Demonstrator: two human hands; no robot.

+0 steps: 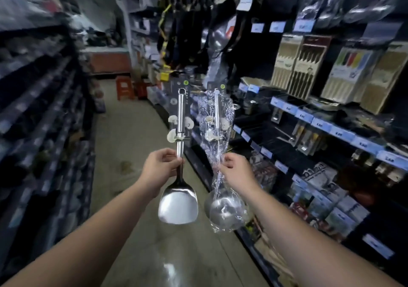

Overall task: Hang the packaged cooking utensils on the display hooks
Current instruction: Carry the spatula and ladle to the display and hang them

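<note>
From the head view, the left hand (160,167) grips a steel spatula (179,195) by its handle, blade down, its dark card (179,101) pointing up. The right hand (237,172) pinches a ladle (223,212) through its crinkled clear wrap (217,119), bowl down. Both hang upright, side by side and apart, over the aisle floor (123,145). To the right, shelves (326,128) with blue price tags (365,142) carry boxed cutlery sets (300,66); dark packaged utensils (194,22) hang above them. Blurred shelving (39,101) lines the left. A red stool (124,87) stands far down the aisle.
</note>
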